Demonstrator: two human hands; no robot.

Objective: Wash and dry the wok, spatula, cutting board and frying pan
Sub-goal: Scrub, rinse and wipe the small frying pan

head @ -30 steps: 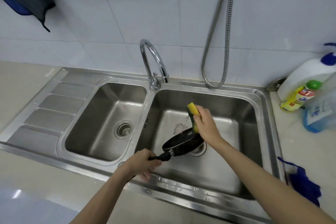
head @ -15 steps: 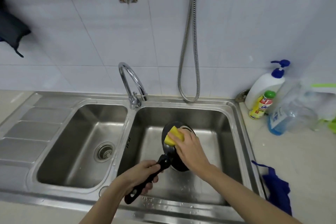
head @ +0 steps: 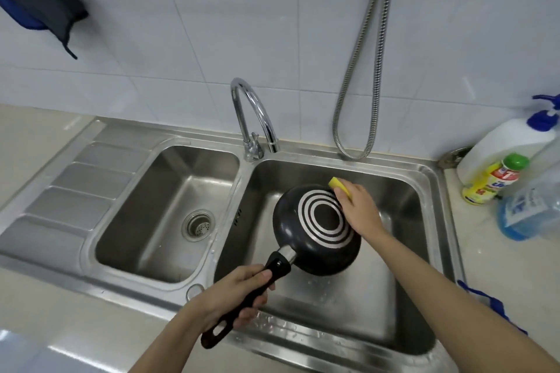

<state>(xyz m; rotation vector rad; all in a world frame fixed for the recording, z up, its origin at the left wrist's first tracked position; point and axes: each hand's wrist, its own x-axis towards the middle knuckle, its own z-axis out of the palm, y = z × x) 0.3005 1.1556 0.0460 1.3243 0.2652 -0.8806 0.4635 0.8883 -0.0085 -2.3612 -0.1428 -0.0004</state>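
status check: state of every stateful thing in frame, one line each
frying pan: held over right basin, underside up
sponge: pressed to pan's far rim
left hand: shut on pan handle
right hand: shut on sponge
faucet: no water running
left basin: nothing in it, strainer in drain
dish soap bottle: upright, green cap closed
pump bottle: upright
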